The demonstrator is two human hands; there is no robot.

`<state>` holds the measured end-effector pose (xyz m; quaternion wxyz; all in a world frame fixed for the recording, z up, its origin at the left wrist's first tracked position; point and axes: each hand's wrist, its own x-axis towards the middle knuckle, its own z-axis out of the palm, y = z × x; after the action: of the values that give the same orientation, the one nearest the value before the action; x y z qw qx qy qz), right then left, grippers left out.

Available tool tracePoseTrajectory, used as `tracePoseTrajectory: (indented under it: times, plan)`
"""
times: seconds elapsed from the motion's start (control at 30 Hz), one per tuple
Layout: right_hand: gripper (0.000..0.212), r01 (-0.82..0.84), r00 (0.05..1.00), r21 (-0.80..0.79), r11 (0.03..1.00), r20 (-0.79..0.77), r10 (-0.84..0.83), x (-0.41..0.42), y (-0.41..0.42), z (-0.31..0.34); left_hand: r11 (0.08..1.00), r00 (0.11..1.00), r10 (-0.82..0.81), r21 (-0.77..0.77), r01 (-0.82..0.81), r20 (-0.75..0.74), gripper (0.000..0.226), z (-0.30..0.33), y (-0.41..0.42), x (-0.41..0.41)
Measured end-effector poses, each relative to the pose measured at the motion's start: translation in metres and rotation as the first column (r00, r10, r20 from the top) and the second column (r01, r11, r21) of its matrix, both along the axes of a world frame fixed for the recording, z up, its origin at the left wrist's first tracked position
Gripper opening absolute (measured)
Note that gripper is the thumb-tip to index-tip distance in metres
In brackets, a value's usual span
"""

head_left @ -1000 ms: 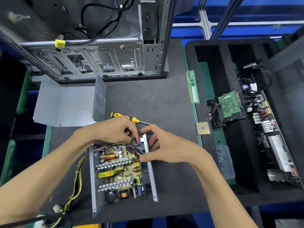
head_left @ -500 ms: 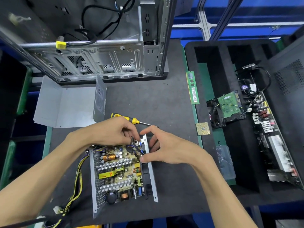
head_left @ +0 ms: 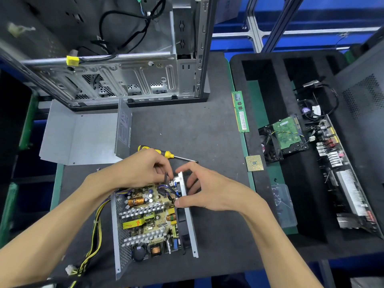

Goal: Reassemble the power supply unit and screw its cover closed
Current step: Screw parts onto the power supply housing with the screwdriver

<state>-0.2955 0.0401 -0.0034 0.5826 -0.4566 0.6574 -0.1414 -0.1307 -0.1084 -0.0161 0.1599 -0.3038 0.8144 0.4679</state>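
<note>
The open power supply unit (head_left: pixel 149 221) sits on a dark grey mat (head_left: pixel 187 129), its circuit board bare. Over its far end, the left hand (head_left: pixel 143 169) pinches a dark wire, and the right hand (head_left: pixel 205 190) grips the unit's metal side wall between thumb and fingers. Just beyond it lies a yellow-handled screwdriver (head_left: pixel 164 153); farther back, the grey cover (head_left: pixel 87 138) and an empty computer case (head_left: pixel 124 65). To its right, a black foam tray (head_left: pixel 270 75) holds parts.

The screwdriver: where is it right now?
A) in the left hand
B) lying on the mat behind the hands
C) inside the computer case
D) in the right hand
B: the screwdriver lies on the mat just beyond the left hand, gripped by neither hand.
</note>
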Motion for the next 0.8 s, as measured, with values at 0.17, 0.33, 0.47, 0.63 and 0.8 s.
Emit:
tracePoseTrajectory:
  times: [0.17, 0.33, 0.47, 0.63, 0.8]
  plan:
    - [0.069, 0.011, 1.0, -0.009, 1.0, 0.006, -0.01, 0.0005, 0.0012, -0.0017, 0.997, 0.999, 0.047, 0.055, -0.046, -0.019, 0.022, -0.003, 0.0021, 0.0024]
    - [0.07, 0.012, 1.0, -0.012, 1.0, 0.011, -0.012, 0.0003, 0.0014, -0.0035, 0.998, 0.999, 0.034, 0.057, -0.033, -0.013, 0.024, -0.0024, 0.0019, -0.0002]
    - [0.069, 0.02, 1.0, -0.01, 1.0, 0.018, -0.02, 0.0004, 0.0018, -0.0048, 0.998, 1.0, 0.007, 0.063, -0.008, 0.018, 0.027, -0.0012, 0.0015, -0.0011]
    - [0.068, 0.02, 1.0, -0.02, 1.0, 0.009, -0.02, 0.0016, 0.0021, -0.0061, 0.998, 0.999, -0.044, 0.056, 0.043, 0.005, 0.036, -0.0027, 0.0011, -0.0026]
    - [0.066, 0.024, 1.0, -0.025, 0.999, 0.007, -0.024, 0.0017, 0.0023, -0.0068, 0.996, 0.998, -0.064, 0.054, 0.065, -0.025, 0.041, -0.0062, -0.0005, -0.0014]
